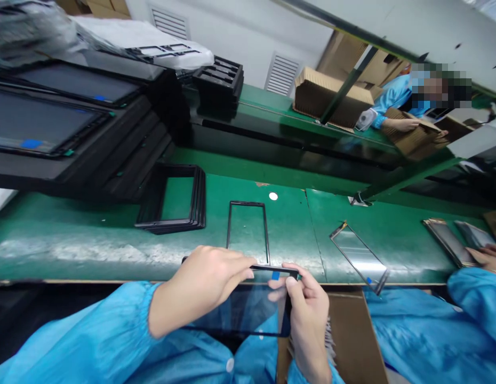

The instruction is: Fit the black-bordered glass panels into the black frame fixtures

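Both of my hands hold a dark glass panel (248,309) over my lap, at the near edge of the green belt (92,234). My left hand (204,282) grips its left end with curled fingers. My right hand (306,306) pinches the right end, close to a small blue tab (276,276) on the panel's top edge. Just beyond my hands a thin black frame (248,232) lies flat on the belt.
A stack of black frames (174,200) sits left of the single frame. Trays with screens (52,122) are piled at far left. A second glass panel (360,256) lies right. A neighbour's hand (488,256) touches panels at far right. Cardboard boxes (332,96) and another worker stand beyond.
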Tool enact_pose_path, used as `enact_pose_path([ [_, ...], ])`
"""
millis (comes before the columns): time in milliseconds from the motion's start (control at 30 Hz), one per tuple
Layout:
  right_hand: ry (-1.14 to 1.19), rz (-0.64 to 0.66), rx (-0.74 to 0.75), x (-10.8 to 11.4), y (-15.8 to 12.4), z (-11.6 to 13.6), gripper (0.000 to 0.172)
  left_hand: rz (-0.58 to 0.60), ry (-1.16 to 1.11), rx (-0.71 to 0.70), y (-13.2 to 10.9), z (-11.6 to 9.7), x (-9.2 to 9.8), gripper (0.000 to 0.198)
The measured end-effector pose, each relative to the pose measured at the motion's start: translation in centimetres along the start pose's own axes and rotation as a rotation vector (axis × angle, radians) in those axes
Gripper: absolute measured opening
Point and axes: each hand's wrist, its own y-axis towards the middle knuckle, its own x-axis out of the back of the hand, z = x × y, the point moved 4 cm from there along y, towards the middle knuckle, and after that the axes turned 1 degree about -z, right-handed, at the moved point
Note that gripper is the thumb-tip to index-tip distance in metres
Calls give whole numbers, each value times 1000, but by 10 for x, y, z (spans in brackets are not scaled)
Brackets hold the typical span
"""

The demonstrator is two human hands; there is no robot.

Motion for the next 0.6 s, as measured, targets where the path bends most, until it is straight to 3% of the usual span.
enact_pose_path([
  [133, -39, 34, 2, -2, 2, 6, 37, 88, 33, 12, -4, 4, -3, 32],
  [233, -68, 201, 23, -12, 6, 14, 38, 152, -94, 95, -6, 3, -6, 36],
  [333, -39, 362, -24, -20, 11, 16, 57, 185, -367, 267, -12, 7, -19, 38],
  [467, 49, 201, -112, -9, 23, 8, 53, 37, -862, 607, -28, 22, -40, 49],
  [600, 109, 113, -94, -2, 28, 1, 49, -74, -1084, 709, -37, 23, -46, 60],
])
